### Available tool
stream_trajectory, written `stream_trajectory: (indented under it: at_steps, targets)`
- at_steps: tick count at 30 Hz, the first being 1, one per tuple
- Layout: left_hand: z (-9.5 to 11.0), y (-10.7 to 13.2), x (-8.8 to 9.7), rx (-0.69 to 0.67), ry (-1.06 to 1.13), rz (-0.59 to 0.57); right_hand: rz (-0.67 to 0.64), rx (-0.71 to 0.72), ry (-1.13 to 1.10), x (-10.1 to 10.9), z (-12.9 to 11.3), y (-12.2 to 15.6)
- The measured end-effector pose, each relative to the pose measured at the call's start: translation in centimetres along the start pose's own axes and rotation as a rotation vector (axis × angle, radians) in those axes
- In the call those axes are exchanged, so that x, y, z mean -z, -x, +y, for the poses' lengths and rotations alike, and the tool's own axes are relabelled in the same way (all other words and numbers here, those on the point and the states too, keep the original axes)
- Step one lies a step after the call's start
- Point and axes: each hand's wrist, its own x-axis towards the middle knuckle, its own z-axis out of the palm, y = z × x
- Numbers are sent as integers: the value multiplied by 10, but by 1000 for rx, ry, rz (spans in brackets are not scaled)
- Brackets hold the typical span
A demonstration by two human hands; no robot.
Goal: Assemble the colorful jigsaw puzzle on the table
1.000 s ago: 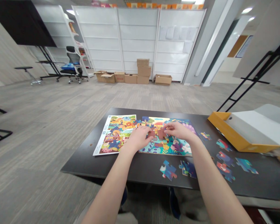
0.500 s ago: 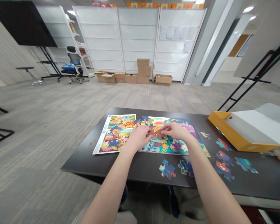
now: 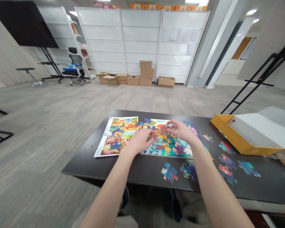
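White panelled shelving stands well beyond the desk, with stacked cardboard boxes along its foot, and an office chair sits farther back, past the desk's left side. Grey carpet stretches out beyond and to the left of the desk. On the desk's right end lies an open box with yellow sides and a white inside, tilted up at one edge. Toward the desk's left side we have a printed picture sheet, and just beside it, at the middle of the desk, sits our partly built jigsaw puzzle in bright jungle colours. Our left hand and right hand both reach over the puzzle near its top edge. The left fingers lie together, close to a reddish-brown piece, but we cannot tell whether they pinch it. The right fingers curl in and seem to pinch a second reddish-brown piece. Loose jigsaw pieces lie scattered on the desk, in front of the puzzle and to its right.
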Motion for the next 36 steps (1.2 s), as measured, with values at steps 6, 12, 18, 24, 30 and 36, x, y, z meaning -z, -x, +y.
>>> stream_trajectory:
  at_steps: [6,12,18,24,30,36]
  targets:
    - [0,1,1,-36,27,9,-35,-45,27,-1,-7,2]
    - [3,2,5,-37,25,2,-53,-43,48,-1,-5,4]
    - [6,3,7,-42,16,8,-105,23,95,-3,1,0]
    - [7,3,8,-33,10,-5,-102,4,38,-4,0,1]
    - [7,1,8,-27,5,-2,-137,-72,31,-5,-2,2]
    - [7,1,8,-18,-7,-10,-140,-80,119,-6,-5,5]
